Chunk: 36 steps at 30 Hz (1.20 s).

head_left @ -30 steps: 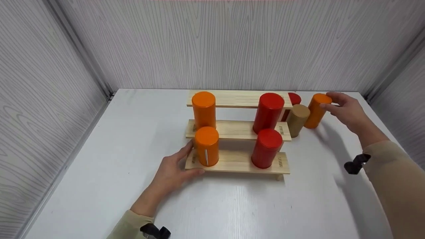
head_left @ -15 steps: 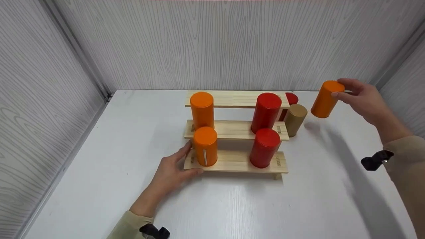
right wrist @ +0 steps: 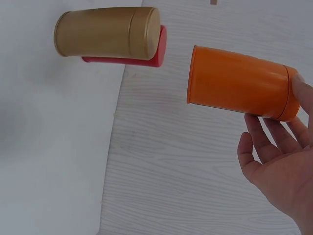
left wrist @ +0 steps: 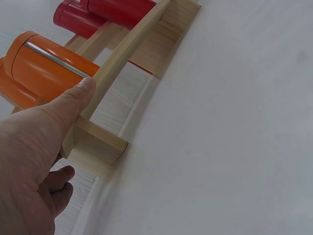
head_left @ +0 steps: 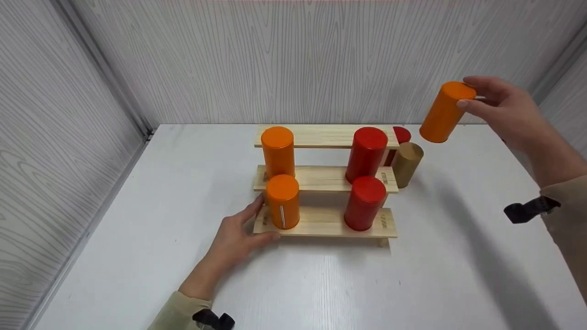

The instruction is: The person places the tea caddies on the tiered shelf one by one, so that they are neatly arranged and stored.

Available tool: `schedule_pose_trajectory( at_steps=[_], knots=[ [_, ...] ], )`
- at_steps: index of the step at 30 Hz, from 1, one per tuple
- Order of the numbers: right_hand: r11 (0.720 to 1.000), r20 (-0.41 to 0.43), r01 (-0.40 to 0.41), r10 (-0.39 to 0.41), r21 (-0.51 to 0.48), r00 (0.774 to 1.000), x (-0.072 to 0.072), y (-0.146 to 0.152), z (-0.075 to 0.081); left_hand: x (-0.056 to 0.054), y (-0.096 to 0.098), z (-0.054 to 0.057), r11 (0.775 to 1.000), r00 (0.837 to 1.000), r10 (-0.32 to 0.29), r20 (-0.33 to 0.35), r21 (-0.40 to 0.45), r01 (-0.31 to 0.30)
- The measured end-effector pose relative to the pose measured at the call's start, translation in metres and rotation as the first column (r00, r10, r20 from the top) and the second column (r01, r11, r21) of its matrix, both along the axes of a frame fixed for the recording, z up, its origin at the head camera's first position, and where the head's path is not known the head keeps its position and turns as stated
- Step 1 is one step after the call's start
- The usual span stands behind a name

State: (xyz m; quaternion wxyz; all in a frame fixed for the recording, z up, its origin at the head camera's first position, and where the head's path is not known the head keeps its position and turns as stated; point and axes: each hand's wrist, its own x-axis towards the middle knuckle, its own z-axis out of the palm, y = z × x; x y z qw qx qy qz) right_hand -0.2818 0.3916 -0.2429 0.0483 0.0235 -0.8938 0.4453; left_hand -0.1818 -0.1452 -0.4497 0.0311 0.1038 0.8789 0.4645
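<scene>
My right hand (head_left: 513,110) pinches an orange canister (head_left: 443,114) near its lid and holds it tilted above the table at the far right. In the right wrist view the thumb and fingertips meet the lid end of this orange canister (right wrist: 234,83). A three-tier wooden stand (head_left: 325,222) carries two more orange canisters on its left, the lower one (head_left: 283,206) marked with a silver strip, and two red canisters (head_left: 365,204) on its right. My left hand (head_left: 236,236) grips the stand's lower left end, thumb on the front edge of the plank (left wrist: 115,56).
Just right of the stand, a gold canister (head_left: 407,167) stands on the white table (head_left: 183,183). A red canister (head_left: 401,135) is partly hidden behind the stand and the gold one. Pale wood-grain panels (head_left: 293,59) enclose the table at the back and sides.
My right hand has lifted the orange canister off the table, first up and right, then higher and slightly back left. The left hand stays on the stand, which has barely moved.
</scene>
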Motion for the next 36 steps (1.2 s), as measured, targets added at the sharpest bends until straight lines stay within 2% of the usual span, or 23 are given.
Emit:
schedule_pose_trajectory(
  at_steps=[6,12,27,36],
  knots=[
    [0.998,-0.057,-0.059,0.058,-0.012,0.997,0.001,-0.025,0.011,0.000,0.000,0.000,1.000,1.000,-0.002,-0.010,-0.007,0.002],
    [0.988,-0.154,-0.154,0.151,-0.004,0.976,-0.003,-0.054,0.021,-0.001,0.000,0.000,1.000,0.999,-0.010,-0.047,-0.007,0.010],
    [0.958,-0.184,-0.279,0.263,-0.068,0.947,-0.011,-0.129,0.044,0.000,0.001,0.002,1.000,1.000,-0.008,-0.021,-0.015,0.008],
    [0.913,-0.223,-0.401,0.376,-0.077,0.899,-0.014,-0.176,0.048,0.000,-0.001,0.002,1.000,1.000,-0.011,-0.010,-0.020,0.011]
  ],
)
